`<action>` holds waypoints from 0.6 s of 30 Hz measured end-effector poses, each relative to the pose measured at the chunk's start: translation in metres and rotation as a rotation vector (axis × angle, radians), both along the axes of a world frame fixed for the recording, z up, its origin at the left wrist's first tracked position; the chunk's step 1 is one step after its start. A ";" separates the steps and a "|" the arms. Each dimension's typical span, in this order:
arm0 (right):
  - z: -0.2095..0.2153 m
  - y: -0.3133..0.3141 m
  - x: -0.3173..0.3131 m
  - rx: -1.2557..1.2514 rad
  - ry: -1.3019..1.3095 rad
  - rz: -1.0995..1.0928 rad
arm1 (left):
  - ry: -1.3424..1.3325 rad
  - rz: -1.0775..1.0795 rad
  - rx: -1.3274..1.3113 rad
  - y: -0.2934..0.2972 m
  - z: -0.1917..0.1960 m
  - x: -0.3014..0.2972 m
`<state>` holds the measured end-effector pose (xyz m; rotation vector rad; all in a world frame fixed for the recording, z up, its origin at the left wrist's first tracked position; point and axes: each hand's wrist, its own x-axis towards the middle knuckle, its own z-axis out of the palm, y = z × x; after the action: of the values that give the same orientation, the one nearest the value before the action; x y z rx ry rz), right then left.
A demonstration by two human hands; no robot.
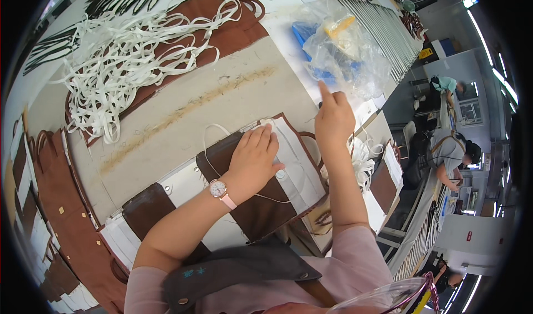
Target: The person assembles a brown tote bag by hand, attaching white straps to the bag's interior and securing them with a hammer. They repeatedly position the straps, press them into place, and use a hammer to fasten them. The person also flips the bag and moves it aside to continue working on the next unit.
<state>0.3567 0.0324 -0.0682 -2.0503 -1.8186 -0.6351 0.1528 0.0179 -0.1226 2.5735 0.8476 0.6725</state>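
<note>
My left hand [258, 150] lies flat, fingers spread, on a brown and white striped fabric or leather piece [266, 211] spread on the worktable. A thin white cord [214, 126] loops out beside that hand and runs across the piece. My right hand [336, 114] is raised to its right, index finger stretched forward and the other fingers curled. A small dark bit shows at the curled fingers; what it is I cannot make out. Just beyond the fingertip are a blue tray [301, 39] and a clear plastic bag [369, 64].
Tangled white strips [119, 64] cover reddish-brown pieces [244, 34] at the far left. More reddish-brown pieces with handles [66, 203] lie at the left edge. Long thin strips [383, 28] stand in rows at the far right. Other people [452, 150] work at tables to the right.
</note>
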 end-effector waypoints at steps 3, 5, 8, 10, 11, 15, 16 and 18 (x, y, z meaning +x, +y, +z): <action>-0.012 -0.024 -0.021 -0.196 0.003 0.266 | -0.008 0.008 0.013 -0.002 -0.001 0.001; -0.027 -0.034 -0.031 -0.255 0.017 0.285 | -0.015 0.018 0.021 -0.002 -0.001 0.002; -0.036 -0.037 -0.036 -0.267 -0.007 0.245 | -0.014 0.015 0.029 -0.003 -0.004 0.000; -0.031 -0.032 -0.038 -0.291 -0.017 0.236 | -0.015 0.014 0.041 0.000 -0.004 0.000; -0.032 -0.033 -0.040 -0.293 -0.018 0.230 | -0.022 0.017 0.023 -0.001 -0.005 -0.001; -0.031 -0.032 -0.041 -0.272 -0.033 0.212 | -0.058 0.017 0.001 0.000 -0.006 -0.001; -0.032 -0.033 -0.041 -0.264 -0.029 0.206 | -0.060 0.010 0.003 0.001 -0.006 -0.001; -0.033 -0.033 -0.042 -0.259 -0.030 0.198 | -0.056 0.006 0.005 0.002 -0.007 -0.001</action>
<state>0.3151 -0.0007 -0.1014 -1.9860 -2.1854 -0.3946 0.1514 0.0204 -0.1292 2.5452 0.8366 0.7461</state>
